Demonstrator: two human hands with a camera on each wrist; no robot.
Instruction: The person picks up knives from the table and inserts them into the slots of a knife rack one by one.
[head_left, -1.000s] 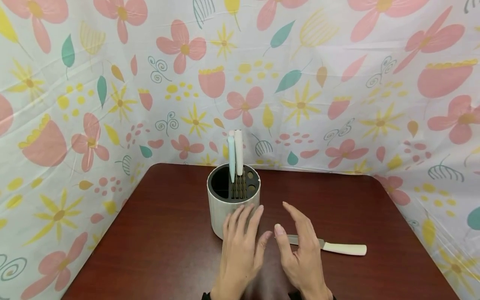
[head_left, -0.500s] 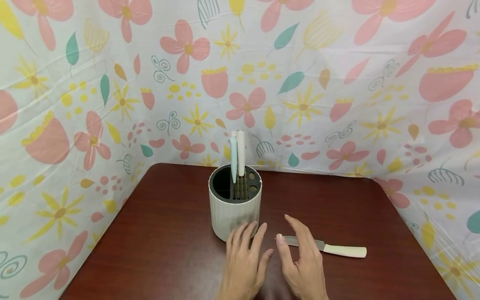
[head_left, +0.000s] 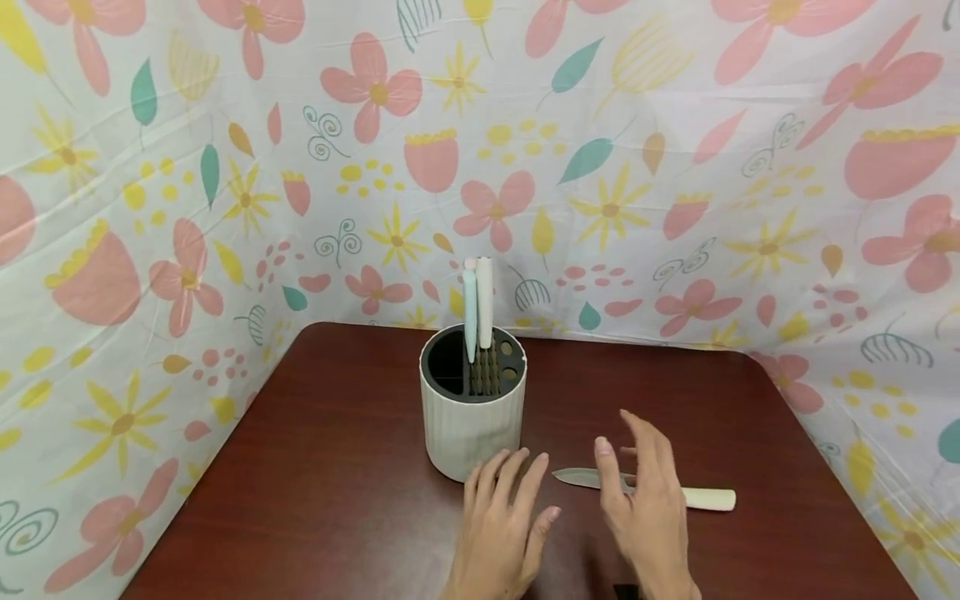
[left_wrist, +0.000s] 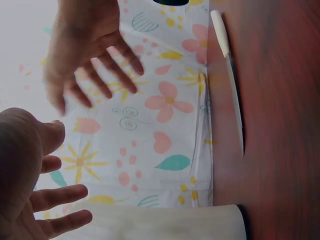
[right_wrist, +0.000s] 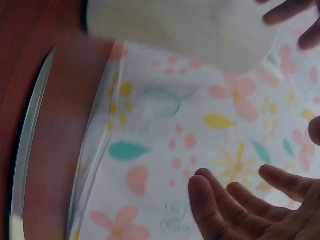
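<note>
A knife with a cream handle (head_left: 709,499) lies flat on the table, its blade pointing left. My right hand (head_left: 647,500) hovers over the knife in the head view, fingers loosely bent and holding nothing; it covers part of the blade and handle. To the left, my left hand (head_left: 502,525) is spread in front of the knife block (head_left: 474,433), a round white ribbed holder with a black slotted top. Two knives stand in its slots, one with a light blue handle (head_left: 470,308), one with a white handle (head_left: 485,300). The left wrist view shows the loose knife (left_wrist: 232,82) whole.
The dark reddish-brown table (head_left: 322,500) ends at the back against a floral curtain (head_left: 615,275), which also closes in both sides. The block's top has an open compartment (head_left: 446,362) on the left and round holes at the right.
My right hand has moved right, away from the left hand and further over the knife. The left hand has drawn down from the block and shifted slightly right. The knives and block stay put.
</note>
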